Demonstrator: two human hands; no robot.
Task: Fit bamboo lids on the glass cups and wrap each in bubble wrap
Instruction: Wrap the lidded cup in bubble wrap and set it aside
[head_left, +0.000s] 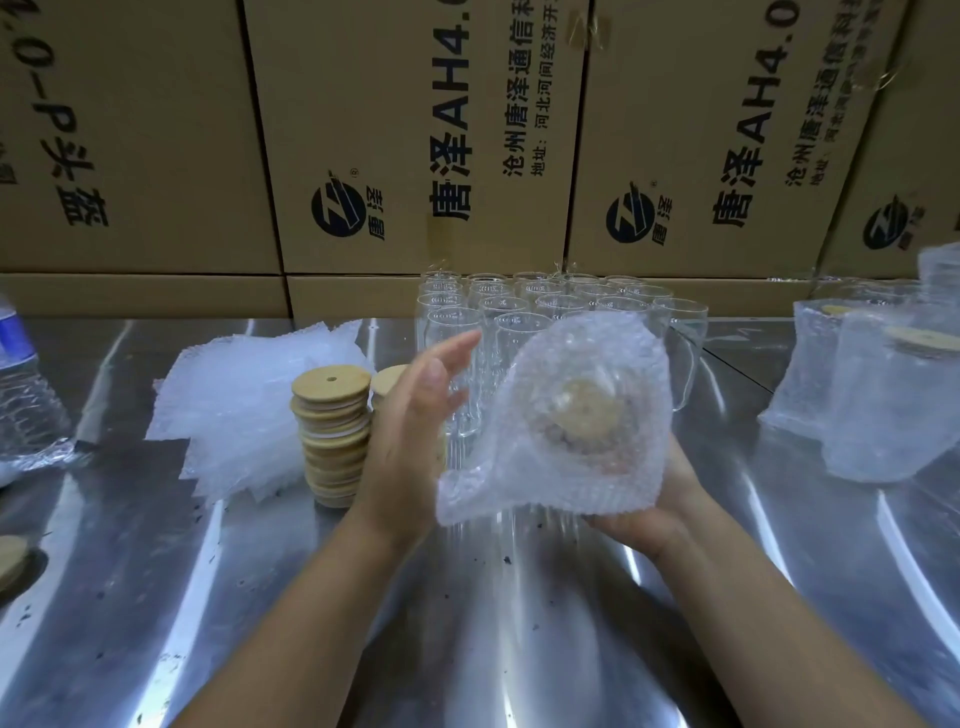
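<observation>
Right hand (660, 499) holds wrapped cup (571, 441) from beneath, above metal table (519, 649); fingers hidden behind wrap. Bamboo lid (587, 410) shows through bubbles, facing up. Left hand (415, 415) open, fingers straight, at bundle's left edge. Lid stack (332, 431) and bubble-wrap sheets (234, 410) left; bare glass cups (519, 306) behind; finished bundles (883, 405) right.

Lid stack (332, 431) left of cups (519, 306) — boxes (415, 130) behind.
</observation>
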